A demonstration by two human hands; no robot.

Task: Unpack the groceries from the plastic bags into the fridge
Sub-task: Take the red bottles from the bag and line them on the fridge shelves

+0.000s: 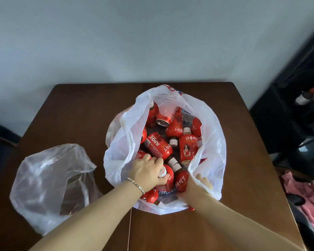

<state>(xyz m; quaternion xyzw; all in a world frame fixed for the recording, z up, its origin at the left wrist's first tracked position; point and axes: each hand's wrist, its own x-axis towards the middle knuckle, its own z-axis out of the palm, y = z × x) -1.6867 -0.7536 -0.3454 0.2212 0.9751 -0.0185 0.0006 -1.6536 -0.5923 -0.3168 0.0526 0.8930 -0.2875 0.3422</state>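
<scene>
A white plastic bag (211,142) stands open on the brown table (80,109), full of several red juice bottles and cans. My left hand (149,172) reaches into the bag and closes around the white-capped neck of a red bottle (168,175). My right hand (196,185) is at the bag's near right rim, partly hidden behind the plastic, with fingers around another red bottle (181,181). A red can (164,119) lies on its side near the back of the bag. No fridge is in view.
A second, crumpled clear plastic bag (49,182) lies on the table to the left. A pale wall rises behind the table. Dark furniture (301,98) and pink cloth (304,196) sit off the table's right edge.
</scene>
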